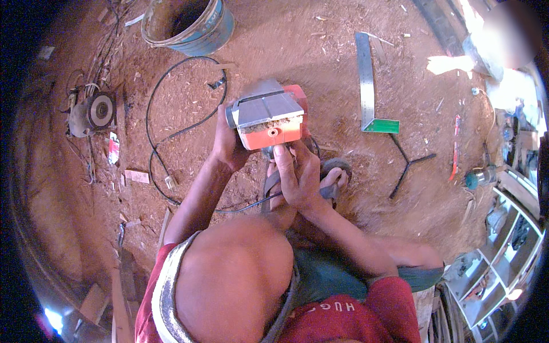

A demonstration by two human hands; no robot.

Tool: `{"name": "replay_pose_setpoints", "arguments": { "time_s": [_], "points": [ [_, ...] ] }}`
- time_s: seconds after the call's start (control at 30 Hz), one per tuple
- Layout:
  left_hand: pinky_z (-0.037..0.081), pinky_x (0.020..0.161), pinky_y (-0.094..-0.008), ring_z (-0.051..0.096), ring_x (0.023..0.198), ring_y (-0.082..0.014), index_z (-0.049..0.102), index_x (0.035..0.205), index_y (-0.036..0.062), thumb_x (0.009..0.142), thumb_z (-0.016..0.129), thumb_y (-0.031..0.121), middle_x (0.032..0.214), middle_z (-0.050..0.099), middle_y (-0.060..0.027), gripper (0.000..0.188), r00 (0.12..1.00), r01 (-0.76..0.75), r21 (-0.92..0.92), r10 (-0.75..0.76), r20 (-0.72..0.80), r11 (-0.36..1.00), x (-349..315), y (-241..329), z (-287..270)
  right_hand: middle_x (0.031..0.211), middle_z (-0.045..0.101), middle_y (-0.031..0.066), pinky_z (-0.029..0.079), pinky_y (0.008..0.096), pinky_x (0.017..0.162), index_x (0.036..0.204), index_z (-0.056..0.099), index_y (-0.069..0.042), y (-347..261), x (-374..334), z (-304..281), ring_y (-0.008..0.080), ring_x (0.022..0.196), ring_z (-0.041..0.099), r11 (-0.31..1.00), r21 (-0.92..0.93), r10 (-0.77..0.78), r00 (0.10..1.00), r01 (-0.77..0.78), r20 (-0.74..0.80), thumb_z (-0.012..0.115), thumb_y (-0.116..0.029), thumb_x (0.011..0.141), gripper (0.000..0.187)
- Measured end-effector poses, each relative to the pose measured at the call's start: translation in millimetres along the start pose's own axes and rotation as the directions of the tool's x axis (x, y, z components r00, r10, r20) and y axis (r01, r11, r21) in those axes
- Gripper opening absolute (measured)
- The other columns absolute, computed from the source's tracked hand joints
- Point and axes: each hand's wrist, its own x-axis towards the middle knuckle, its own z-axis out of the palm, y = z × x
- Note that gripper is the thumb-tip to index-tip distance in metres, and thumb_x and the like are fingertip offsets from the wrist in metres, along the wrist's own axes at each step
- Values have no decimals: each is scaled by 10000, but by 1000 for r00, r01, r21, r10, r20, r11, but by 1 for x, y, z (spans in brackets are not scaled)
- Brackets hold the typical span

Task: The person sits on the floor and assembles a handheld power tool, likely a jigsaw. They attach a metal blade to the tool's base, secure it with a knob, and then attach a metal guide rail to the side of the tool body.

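Observation:
An orange electric hand planer (pixel 270 136) is held up in front of me, turned so its grey metal sole faces up. Wood dust clings along the edge of the sole. My left hand (pixel 231 140) grips the planer from its left side, the fingers mostly hidden behind the body. My right hand (pixel 301 174) is closed at the planer's near end, with one digit pressed up against the orange housing below a round screw hole. A black power cord (pixel 147 123) runs from the planer and loops over the ground at the left, its plug (pixel 170 183) lying loose.
A blue bucket (pixel 220 34) stands far left of centre. A green-handled try square (pixel 366 86), a three-armed black wrench (pixel 408 162) and a thin red strip (pixel 456 148) lie at right. A grinder (pixel 91 113) sits at left; a light-framed rack (pixel 492 280) stands near right.

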Motion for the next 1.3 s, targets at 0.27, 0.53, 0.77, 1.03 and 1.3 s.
{"name": "replay_pose_setpoints", "arguments": {
  "time_s": [0.27, 0.53, 0.77, 1.03, 1.3],
  "points": [
    [450, 997, -428, 574, 1172, -263, 506, 1326, 73, 959, 216, 570, 1287, 587, -106, 682, 999, 2, -10, -2, 37, 1000, 2, 4, 3, 762, 630, 65, 473, 281, 540, 1154, 565, 0, -1, 4, -5, 125, 606, 602, 982, -138, -122, 991, 129, 59, 472, -248, 1006, 304],
    [458, 981, -434, 577, 1168, -263, 506, 1330, 88, 952, 237, 583, 1293, 581, -104, 678, 995, -82, 117, 74, 72, 990, 0, 3, 2, 718, 610, 116, 425, 356, 537, 1103, 604, -17, 11, 1, -2, 212, 574, 550, 999, -54, -3, 1000, 3, -3, 586, -239, 926, 284],
    [473, 946, -460, 556, 1198, -266, 479, 1362, 105, 943, 211, 622, 1318, 566, -89, 718, 998, 50, -60, -47, 49, 997, 5, 1, 6, 737, 619, 128, 448, 359, 556, 1088, 608, -13, 14, 6, -3, 216, 607, 576, 996, -71, -48, 997, 44, -62, 585, -228, 917, 275],
    [435, 999, -495, 510, 1241, -302, 408, 1410, 96, 949, 159, 631, 1380, 501, -119, 749, 999, -14, -195, 8, -32, 981, 1, -9, 23, 968, 647, 236, 503, 432, 754, 1175, 521, 59, -10, 23, -27, 374, 840, 650, 777, -589, -219, 973, 221, 76, 527, -249, 969, 370],
    [478, 957, -452, 550, 1165, -315, 444, 1357, 87, 938, 291, 608, 1318, 527, -145, 686, 996, 16, -284, -40, -78, 959, 11, -30, 36, 857, 624, 214, 459, 483, 669, 1088, 529, 43, 31, 32, -38, 427, 753, 603, 803, -549, -423, 872, 233, -248, 558, -293, 943, 367]
  ]
}}
